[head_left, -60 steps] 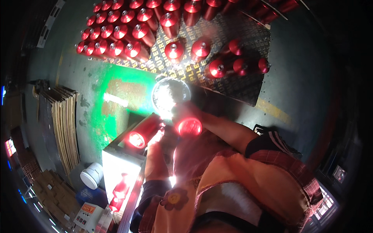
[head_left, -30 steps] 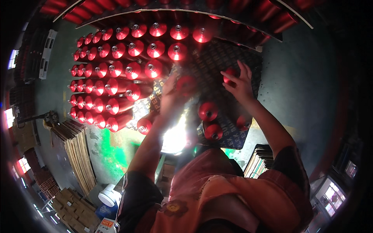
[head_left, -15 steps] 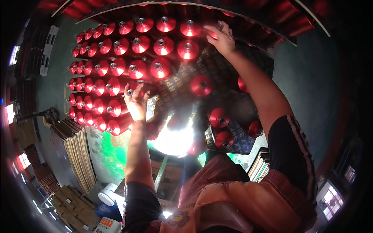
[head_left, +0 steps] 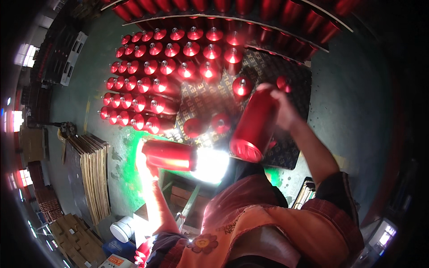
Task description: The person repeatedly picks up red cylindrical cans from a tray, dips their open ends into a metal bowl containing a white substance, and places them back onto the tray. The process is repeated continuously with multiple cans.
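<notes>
My left hand [head_left: 146, 161] is closed around the neck end of a red metal cylinder [head_left: 169, 155], which lies almost level, its other end beside a glaring white light [head_left: 212, 165]. My right hand [head_left: 284, 111], blurred by motion, grips a second red metal cylinder [head_left: 254, 125] near its top. That one is tilted, its base toward me. Beyond both hands, rows of like cylinders [head_left: 172, 49] with narrow necks stand upright on a dark printed board [head_left: 201, 96]. A few stand apart, among them a cylinder [head_left: 241, 86] near my right hand and another cylinder [head_left: 193, 128] beyond the left one.
More red cylinders [head_left: 286, 18] are stacked on boards at the far edge. At left stands a pile of thin boards [head_left: 91, 178]. A white bucket [head_left: 123, 229] and cardboard boxes [head_left: 73, 236] are at lower left. A frame [head_left: 190, 205] stands close before me.
Both hands have come back from the standing rows toward me. Each has lifted a red cylinder off the board and tipped it. The view has shifted too.
</notes>
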The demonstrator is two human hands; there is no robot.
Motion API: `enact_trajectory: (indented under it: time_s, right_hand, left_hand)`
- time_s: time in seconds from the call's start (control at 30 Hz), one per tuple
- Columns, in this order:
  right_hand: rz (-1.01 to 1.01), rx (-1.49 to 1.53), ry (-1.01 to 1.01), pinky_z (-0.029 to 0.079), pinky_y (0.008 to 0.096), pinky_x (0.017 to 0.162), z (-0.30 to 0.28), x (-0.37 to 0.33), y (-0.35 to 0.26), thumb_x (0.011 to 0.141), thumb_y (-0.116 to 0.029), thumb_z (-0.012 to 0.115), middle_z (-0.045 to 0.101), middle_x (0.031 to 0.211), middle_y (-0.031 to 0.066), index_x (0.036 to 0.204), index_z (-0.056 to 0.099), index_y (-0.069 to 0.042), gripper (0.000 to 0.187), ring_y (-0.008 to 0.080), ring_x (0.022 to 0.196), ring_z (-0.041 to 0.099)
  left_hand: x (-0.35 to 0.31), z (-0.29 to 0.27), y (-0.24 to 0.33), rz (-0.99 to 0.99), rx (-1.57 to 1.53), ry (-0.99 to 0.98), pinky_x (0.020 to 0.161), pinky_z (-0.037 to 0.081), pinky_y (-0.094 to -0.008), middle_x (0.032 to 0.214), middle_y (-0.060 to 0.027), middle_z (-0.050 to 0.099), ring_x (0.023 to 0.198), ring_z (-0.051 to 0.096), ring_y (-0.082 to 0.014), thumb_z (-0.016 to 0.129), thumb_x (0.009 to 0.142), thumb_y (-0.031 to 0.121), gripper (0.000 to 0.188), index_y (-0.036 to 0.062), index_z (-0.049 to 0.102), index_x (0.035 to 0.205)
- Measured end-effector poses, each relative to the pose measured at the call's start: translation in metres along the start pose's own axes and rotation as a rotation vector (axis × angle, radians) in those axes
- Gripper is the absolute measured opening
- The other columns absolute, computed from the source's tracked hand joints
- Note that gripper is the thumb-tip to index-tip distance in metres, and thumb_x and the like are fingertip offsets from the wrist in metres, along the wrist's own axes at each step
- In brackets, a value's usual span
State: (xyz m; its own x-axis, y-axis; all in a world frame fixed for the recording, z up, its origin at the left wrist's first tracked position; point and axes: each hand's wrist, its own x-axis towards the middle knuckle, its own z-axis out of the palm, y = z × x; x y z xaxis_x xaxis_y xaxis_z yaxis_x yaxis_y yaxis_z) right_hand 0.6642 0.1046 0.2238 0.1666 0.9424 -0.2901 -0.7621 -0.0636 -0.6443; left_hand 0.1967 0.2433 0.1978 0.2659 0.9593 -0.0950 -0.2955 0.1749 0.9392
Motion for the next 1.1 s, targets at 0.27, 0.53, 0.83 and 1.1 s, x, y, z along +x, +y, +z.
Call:
enact_trajectory:
  time_s: [0.27, 0.53, 0.83, 1.1]
  right_hand:
    - [0.041, -0.177, -0.49, 0.056, 0.0331, 0.076, 0.044, -0.071, 0.273, 0.091, -0.015, 0.064, 0.066, 0.106, 0.0146, 0.116, 0.061, -0.003, 0.028, 0.0195, 0.085, 0.068]
    - [0.647, 0.758, -0.148, 0.057, 0.049, 0.083, 0.074, -0.101, 0.371, 0.085, -0.08, 0.038, 0.065, 0.118, 0.0225, 0.129, 0.059, -0.002, 0.092, 0.0404, 0.106, 0.063]
    - [0.153, 0.221, 0.143, 0.051, 0.0433, 0.098, 0.013, -0.137, 0.294, 0.093, -0.04, 0.058, 0.064, 0.125, 0.0133, 0.13, 0.058, -0.005, 0.051, 0.0251, 0.115, 0.062]
    - [-0.381, -1.144, 0.602, 0.046, 0.0398, 0.102, -0.111, -0.257, 0.116, 0.081, -0.018, 0.075, 0.055, 0.128, 0.0095, 0.123, 0.07, -0.018, 0.043, 0.0242, 0.118, 0.054]
  left_hand:
    - [-0.134, -0.094, -0.129, -0.256, 0.361, -0.452, 0.087, 0.055, -0.0476, 0.121, -0.0238, 0.057, 0.104, 0.061, -0.0355, 0.053, 0.096, 0.025, 0.041, 0.0057, 0.046, 0.131]
    - [-0.173, -0.173, -0.204, -1.377, -1.564, -0.214, 0.066, 0.055, -0.0371, 0.134, -0.0209, 0.048, 0.108, 0.06, -0.0334, 0.048, 0.097, 0.046, 0.059, 0.0073, 0.044, 0.141]
    - [-0.199, -0.127, -0.171, -0.809, -1.049, 0.406, 0.096, 0.053, -0.0512, 0.133, -0.0168, 0.059, 0.114, 0.061, -0.0298, 0.047, 0.101, 0.025, 0.038, 0.0061, 0.054, 0.133]
    - [-0.16, 0.085, -0.142, -0.294, 0.154, -0.338, 0.103, 0.045, -0.0348, 0.129, -0.0095, 0.061, 0.117, 0.057, -0.0196, 0.058, 0.097, 0.015, 0.038, 0.0012, 0.057, 0.133]
